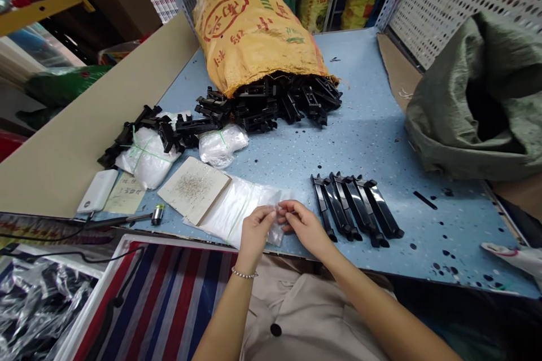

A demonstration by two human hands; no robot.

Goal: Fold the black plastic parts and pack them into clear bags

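My left hand (pixel 259 225) and my right hand (pixel 301 224) meet at the table's front edge, both pinching the end of a clear plastic bag (pixel 277 233). That end belongs to, or lies over, a flat stack of clear bags (pixel 237 206) tied with green string; I cannot tell if one bag is separate. A square board (pixel 193 189) strewn with small brown grains rests partly on the stack. Just right of my right hand, several glossy black plastic parts (pixel 355 208) lie side by side in a slanted row.
A yellow woven sack (pixel 262 28) spills more black parts (pixel 271 104) at the back. Two bundles of clear bags (pixel 148 155) (pixel 222 144), a white power bank (pixel 98 190) and a screwdriver-like tool (pixel 139 218) lie left. A grey-green sack (pixel 470 107) stands right. Below left sits a striped cloth (pixel 169 299).
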